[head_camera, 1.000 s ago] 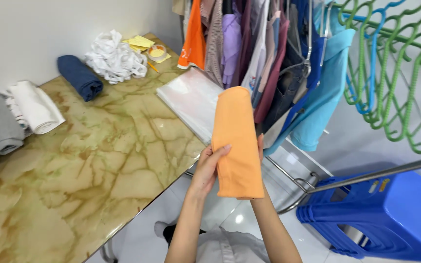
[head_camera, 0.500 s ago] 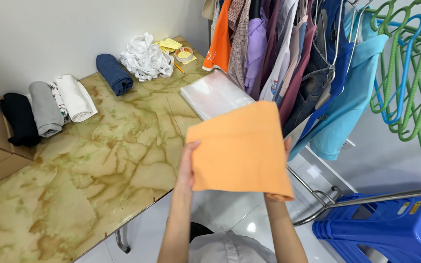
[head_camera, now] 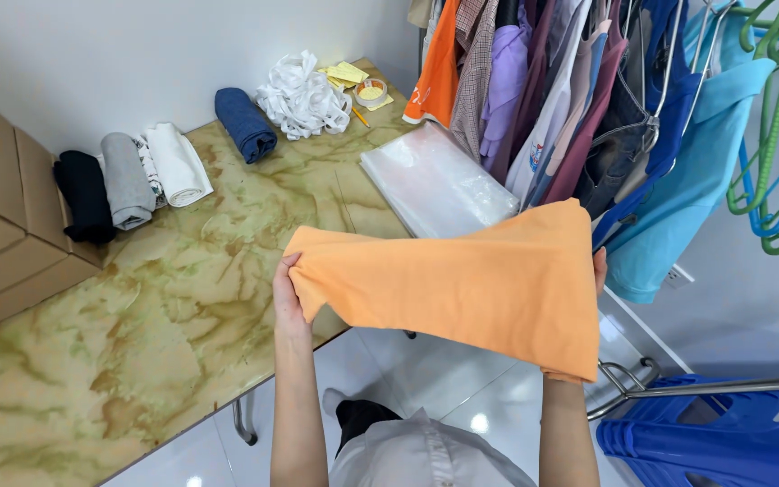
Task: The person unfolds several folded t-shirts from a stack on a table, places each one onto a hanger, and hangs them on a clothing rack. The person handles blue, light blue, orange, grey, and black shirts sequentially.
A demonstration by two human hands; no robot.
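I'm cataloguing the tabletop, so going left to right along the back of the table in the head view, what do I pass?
Cardboard boxes → black roll → grey roll → white roll → dark blue roll → heap of white cloth → roll of tape → orange garment on the rack.

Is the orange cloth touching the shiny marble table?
Apart. In the head view, the orange fabric cloth is held in the air by the left hand and right hand, off the green-veined marble table.

We see a plain orange cloth (head_camera: pixel 462 284) over a tabletop (head_camera: pixel 137 343) of beige marble veined green.
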